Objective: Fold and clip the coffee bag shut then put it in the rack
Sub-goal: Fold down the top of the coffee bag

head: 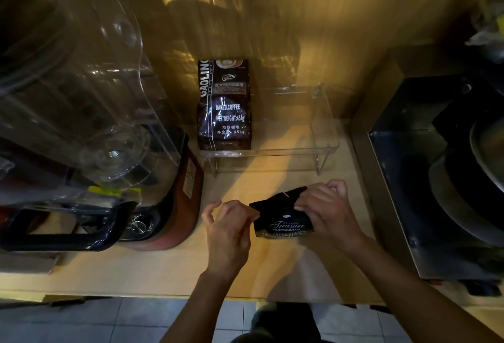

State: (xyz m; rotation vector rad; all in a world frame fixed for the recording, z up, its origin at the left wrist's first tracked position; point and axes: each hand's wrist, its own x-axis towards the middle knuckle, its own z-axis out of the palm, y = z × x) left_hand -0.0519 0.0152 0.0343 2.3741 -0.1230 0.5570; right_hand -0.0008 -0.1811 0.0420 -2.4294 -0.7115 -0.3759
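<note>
A small black coffee bag (283, 220) marked "Treasure Blue Mountain" stands on the wooden counter in front of me. My right hand (324, 209) grips its folded top from the right side. My left hand (229, 231) pinches the bag's top left corner between thumb and forefinger. A thin pale line, perhaps a clip, shows at the top fold; I cannot tell what it is. Behind the bag stands a clear acrylic rack (321, 138), with a larger dark coffee bag (225, 108) upright in its left end.
A blender with a clear cover (81, 83) and red base (174, 206) fills the left. A dark metal appliance (436, 179) stands at the right. The counter's front edge (163, 296) runs below my forearms, with tiled floor beneath.
</note>
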